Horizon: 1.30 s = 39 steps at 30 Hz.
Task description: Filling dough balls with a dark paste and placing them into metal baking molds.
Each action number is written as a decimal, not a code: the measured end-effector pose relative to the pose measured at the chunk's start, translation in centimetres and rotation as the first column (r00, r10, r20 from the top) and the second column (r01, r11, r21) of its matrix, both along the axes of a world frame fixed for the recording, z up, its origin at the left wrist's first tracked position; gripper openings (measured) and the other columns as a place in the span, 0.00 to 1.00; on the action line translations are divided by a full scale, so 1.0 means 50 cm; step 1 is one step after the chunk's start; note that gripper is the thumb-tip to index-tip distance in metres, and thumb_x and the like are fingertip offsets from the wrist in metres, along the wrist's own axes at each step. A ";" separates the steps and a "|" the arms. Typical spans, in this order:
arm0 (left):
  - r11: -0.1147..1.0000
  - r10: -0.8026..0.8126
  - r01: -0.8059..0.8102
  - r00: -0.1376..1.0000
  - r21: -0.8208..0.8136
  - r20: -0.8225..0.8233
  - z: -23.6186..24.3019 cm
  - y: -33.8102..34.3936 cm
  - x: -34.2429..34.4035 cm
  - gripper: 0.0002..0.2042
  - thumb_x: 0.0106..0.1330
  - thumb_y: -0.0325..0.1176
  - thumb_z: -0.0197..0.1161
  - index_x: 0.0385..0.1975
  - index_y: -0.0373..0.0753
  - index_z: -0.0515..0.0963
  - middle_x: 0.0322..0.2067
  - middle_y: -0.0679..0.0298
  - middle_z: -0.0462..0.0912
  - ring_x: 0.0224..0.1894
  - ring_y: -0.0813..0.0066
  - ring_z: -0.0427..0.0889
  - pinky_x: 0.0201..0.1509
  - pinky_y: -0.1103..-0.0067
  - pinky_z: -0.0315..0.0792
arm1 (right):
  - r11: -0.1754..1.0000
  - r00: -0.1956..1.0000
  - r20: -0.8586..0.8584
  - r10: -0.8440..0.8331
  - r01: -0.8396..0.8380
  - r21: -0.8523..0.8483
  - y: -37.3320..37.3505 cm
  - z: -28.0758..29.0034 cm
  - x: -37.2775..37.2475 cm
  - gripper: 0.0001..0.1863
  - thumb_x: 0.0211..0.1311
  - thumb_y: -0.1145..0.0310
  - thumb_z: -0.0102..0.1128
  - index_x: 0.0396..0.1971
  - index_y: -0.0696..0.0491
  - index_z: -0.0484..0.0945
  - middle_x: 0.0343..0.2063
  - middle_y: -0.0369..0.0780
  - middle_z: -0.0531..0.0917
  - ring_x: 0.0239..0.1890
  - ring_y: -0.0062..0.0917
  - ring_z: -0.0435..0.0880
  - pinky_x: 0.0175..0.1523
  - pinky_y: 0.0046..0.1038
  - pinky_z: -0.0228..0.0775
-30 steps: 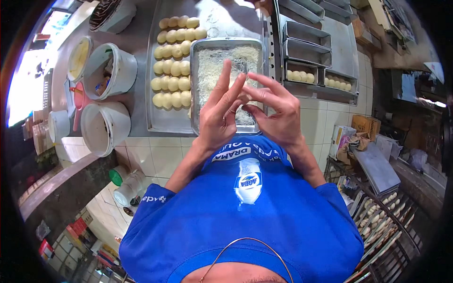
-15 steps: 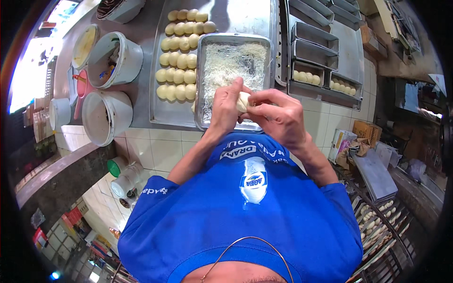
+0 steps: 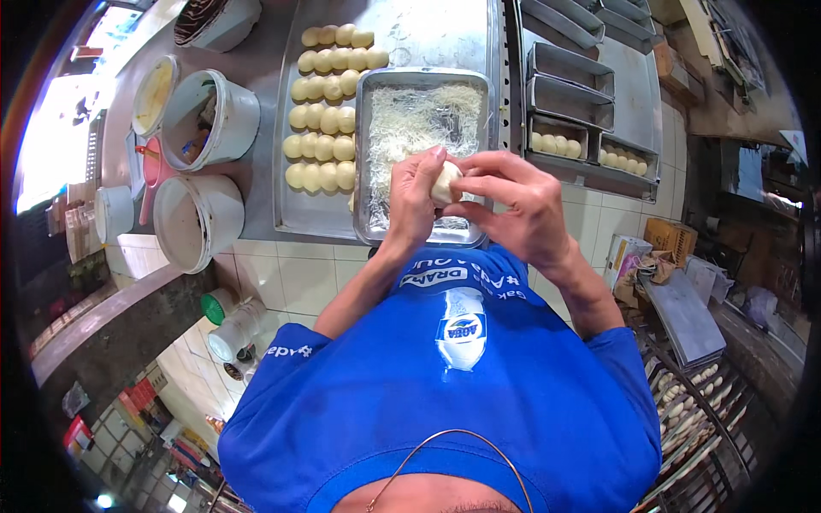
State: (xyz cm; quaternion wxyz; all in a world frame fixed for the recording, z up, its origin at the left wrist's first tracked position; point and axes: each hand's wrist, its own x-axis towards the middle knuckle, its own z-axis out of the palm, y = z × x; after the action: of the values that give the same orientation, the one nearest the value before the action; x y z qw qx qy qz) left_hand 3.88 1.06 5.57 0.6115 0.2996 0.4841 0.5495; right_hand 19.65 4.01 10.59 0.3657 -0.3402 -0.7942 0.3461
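Observation:
A pale piece of dough (image 3: 445, 183) is held between both hands, over the near part of a metal tray (image 3: 363, 154). My left hand (image 3: 412, 197) cups it with the thumb up along its side. With bent fingers, my right hand (image 3: 517, 201) pinches its right edge. Shredded cheese (image 3: 410, 120) lies spread in the tray, heaped toward the left. Left of it, rows of round dough balls (image 3: 325, 146) sit on a large baking sheet (image 3: 428, 30). Part of the dough is hidden by my fingers.
White buckets (image 3: 229, 115) and a pink scoop (image 3: 156, 167) stand at the left of the steel table. Rectangular loaf tins (image 3: 571, 101) are at the right, two holding dough balls (image 3: 556, 144). A rack with shaped dough (image 3: 684, 398) stands at the lower right.
The fingers of my right hand have shifted on the dough's edge, and the hand sits slightly farther right. The dough stays between both hands. The whole view has shifted a little.

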 end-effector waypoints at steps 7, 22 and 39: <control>0.958 -0.107 0.149 0.979 -0.246 0.174 0.025 0.030 -0.006 0.21 0.74 0.45 0.50 0.30 0.33 0.80 0.19 0.61 0.80 0.14 0.81 0.70 0.15 0.89 0.60 | 0.999 0.999 -0.033 -0.003 0.002 -0.044 0.023 -0.020 0.019 0.15 0.47 0.84 0.69 0.37 0.57 0.89 0.34 0.39 0.89 0.26 0.21 0.83 0.32 0.19 0.75; 0.873 -0.476 0.467 0.879 -0.138 -0.036 -0.081 0.339 0.206 0.27 0.76 0.50 0.49 0.45 0.24 0.77 0.36 0.49 0.84 0.20 0.74 0.81 0.20 0.85 0.72 | 0.649 0.776 0.049 -0.629 0.559 -0.516 0.239 -0.189 0.222 0.15 0.57 0.74 0.67 0.46 0.59 0.85 0.35 0.40 0.89 0.31 0.20 0.83 0.35 0.22 0.75; 0.965 -0.215 0.252 0.588 -0.076 -0.780 -0.198 0.488 0.156 0.21 0.69 0.39 0.58 0.55 0.29 0.77 0.41 0.52 0.85 0.40 0.65 0.82 0.48 0.72 0.78 | 0.713 0.916 0.393 0.079 0.224 -0.665 0.406 -0.379 0.335 0.18 0.59 0.71 0.60 0.49 0.63 0.80 0.43 0.44 0.87 0.40 0.30 0.84 0.48 0.27 0.77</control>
State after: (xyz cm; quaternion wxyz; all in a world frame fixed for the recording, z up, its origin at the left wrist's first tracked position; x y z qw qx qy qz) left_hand 11.71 25.45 -4.32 0.4000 0.5823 0.6460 0.2892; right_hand 36.38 24.31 -8.37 0.0563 -0.5464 -0.6470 0.5288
